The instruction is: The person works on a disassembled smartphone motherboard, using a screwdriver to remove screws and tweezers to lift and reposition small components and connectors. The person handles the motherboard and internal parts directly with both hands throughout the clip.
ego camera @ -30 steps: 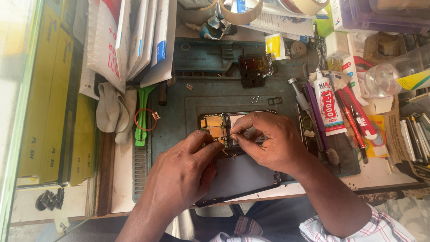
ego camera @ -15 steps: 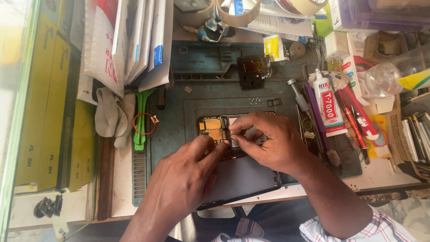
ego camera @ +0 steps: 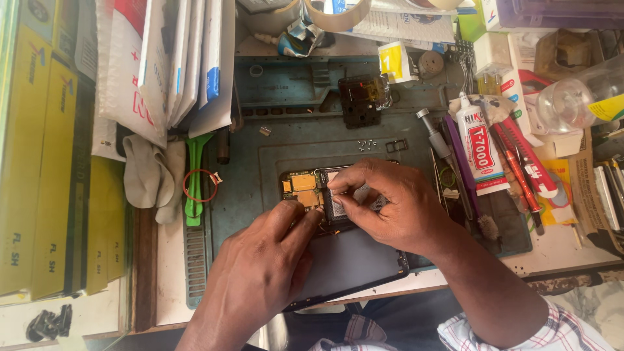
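Note:
An opened phone (ego camera: 351, 260) lies back-up on a blue-grey work mat (ego camera: 260, 169), its gold circuit board (ego camera: 303, 188) bared at the far end. My left hand (ego camera: 260, 273) rests on the phone's body, its fingertips touching the board's near edge. Over the upper part of the phone my right hand (ego camera: 390, 205) pinches a small flat silvery part (ego camera: 338, 201) between thumb and forefinger. Part of the phone is hidden under both hands.
A black camera-frame piece (ego camera: 361, 99) and several tiny screws (ego camera: 368, 144) lie on the mat's far side. A glue tube (ego camera: 478, 146), screwdrivers and red-handled tools (ego camera: 520, 162) crowd the right. Green pry tool (ego camera: 194, 175), rubber band, grey cloth (ego camera: 146, 179) and stacked packets (ego camera: 169, 58) sit left.
Both hands stay on the phone. My right hand's fingers have shifted slightly left over the board and my left hand has crept forward a little.

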`<move>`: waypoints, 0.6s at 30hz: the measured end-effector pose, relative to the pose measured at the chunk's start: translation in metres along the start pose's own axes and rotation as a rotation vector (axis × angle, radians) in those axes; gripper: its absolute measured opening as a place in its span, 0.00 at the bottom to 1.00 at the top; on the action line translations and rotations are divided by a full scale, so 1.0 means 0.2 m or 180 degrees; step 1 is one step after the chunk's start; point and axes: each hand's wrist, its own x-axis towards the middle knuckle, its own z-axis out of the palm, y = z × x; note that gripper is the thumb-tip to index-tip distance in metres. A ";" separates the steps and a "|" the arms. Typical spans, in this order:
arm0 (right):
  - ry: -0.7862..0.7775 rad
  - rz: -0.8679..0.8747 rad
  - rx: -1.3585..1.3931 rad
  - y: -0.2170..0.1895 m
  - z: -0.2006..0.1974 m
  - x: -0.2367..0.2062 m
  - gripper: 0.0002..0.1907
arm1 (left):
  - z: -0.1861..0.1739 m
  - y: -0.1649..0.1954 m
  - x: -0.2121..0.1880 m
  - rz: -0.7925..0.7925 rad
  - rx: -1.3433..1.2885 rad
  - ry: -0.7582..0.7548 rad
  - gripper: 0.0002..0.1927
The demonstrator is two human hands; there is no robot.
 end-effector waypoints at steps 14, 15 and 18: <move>-0.0130 0.0035 0.0170 0.00 -0.01 0.06 0.13 | 0.00 -0.04 0.03 0.0038 0.0050 -0.0167 0.28; -0.0193 0.0039 0.0135 -0.01 -0.02 0.07 0.13 | 0.00 -0.05 0.04 0.0030 0.0047 -0.0164 0.27; -0.0378 -0.0036 -0.0027 -0.02 -0.04 0.11 0.14 | -0.01 -0.07 0.05 -0.0106 0.0037 -0.0460 0.28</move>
